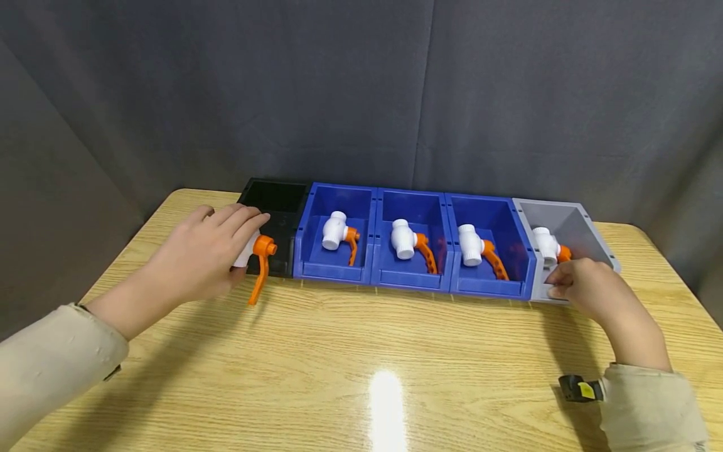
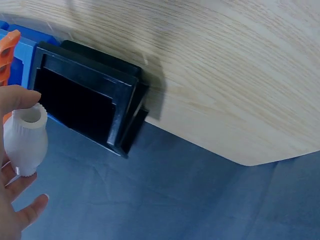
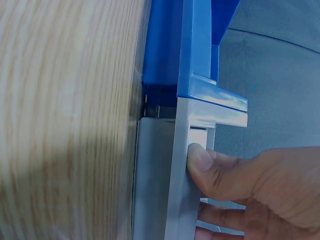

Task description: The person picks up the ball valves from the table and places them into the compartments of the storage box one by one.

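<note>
My left hand [image 1: 206, 254] grips a white plastic ball valve [image 2: 26, 142] with an orange lever handle [image 1: 261, 270], held at the front of the black bin [image 1: 280, 229]. In the left wrist view the thumb lies by the valve's open end and the other fingers are beside its body. At the far right, my right hand [image 1: 595, 292] reaches over the front of the grey bin [image 1: 607, 248], thumb [image 3: 201, 159] at the front rim. A second white ball valve [image 1: 545, 245] lies in that bin, its handle mostly hidden by the hand; whether the fingers hold it is hidden.
Three blue bins [image 1: 341, 273] stand joined between the black and grey ones. Each holds a white valve [image 1: 403, 240] with an orange handle. The row is along the back of the wooden table [image 1: 316, 364], before a dark grey curtain [image 1: 361, 94].
</note>
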`<move>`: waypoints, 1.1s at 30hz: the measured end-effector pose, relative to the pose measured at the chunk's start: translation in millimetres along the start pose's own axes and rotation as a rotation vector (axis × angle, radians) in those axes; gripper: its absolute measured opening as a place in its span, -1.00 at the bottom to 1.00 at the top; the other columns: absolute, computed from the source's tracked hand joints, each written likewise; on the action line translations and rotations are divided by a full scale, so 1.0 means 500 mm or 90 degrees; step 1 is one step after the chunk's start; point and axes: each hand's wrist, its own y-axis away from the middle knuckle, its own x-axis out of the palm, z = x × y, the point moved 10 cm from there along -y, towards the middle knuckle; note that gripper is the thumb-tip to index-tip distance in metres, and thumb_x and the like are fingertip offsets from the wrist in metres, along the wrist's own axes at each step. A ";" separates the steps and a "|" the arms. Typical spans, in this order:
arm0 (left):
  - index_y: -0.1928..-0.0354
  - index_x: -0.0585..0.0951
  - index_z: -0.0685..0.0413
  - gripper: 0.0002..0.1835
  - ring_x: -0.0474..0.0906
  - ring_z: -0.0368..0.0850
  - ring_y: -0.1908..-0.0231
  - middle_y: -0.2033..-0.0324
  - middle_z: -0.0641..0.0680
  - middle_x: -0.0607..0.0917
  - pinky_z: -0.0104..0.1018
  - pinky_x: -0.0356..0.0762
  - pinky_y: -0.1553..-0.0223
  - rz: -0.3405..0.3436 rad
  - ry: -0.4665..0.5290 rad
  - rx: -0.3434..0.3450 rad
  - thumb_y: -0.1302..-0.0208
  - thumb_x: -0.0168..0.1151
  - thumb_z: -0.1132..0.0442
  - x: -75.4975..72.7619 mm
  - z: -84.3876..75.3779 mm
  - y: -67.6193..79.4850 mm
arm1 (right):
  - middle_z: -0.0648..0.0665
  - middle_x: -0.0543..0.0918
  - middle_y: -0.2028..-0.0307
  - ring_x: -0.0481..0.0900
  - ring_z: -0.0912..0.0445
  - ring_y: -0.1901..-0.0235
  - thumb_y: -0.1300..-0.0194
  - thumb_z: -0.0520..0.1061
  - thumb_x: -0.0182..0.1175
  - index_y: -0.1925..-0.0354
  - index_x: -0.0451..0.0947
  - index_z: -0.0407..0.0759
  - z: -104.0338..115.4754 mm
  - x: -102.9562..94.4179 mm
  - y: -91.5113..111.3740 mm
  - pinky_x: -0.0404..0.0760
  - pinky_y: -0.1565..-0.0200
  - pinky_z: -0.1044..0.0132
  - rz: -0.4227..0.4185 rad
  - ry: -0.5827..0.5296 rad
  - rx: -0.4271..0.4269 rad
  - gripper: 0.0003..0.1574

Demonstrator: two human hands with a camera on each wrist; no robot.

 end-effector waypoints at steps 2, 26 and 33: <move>-0.21 0.46 0.33 -0.13 0.55 0.19 0.02 -0.05 0.28 0.59 0.07 0.57 0.23 0.004 0.003 -0.010 0.26 0.52 0.18 0.005 0.008 -0.002 | -0.31 0.66 0.37 0.53 -0.17 0.33 -0.18 -0.37 0.35 0.30 0.64 -0.43 0.000 0.000 0.001 0.50 0.15 -0.19 0.001 0.000 0.001 -0.89; -0.16 0.49 0.32 -0.22 0.54 0.20 0.02 -0.02 0.27 0.61 0.04 0.50 0.16 0.036 -0.017 -0.056 0.16 0.52 0.13 0.040 0.087 -0.056 | -0.31 0.67 0.37 0.55 -0.15 0.35 -0.18 -0.37 0.35 0.31 0.64 -0.42 0.002 -0.001 -0.002 0.52 0.17 -0.16 -0.001 0.001 -0.007 -0.90; -0.16 0.49 0.32 -0.24 0.52 0.19 -0.02 -0.03 0.26 0.60 0.05 0.47 0.08 0.084 -0.018 -0.067 0.12 0.52 0.14 0.061 0.097 -0.076 | -0.31 0.67 0.37 0.55 -0.15 0.35 -0.16 -0.38 0.36 0.31 0.64 -0.43 0.001 0.000 -0.001 0.53 0.16 -0.16 0.000 -0.001 -0.007 -0.89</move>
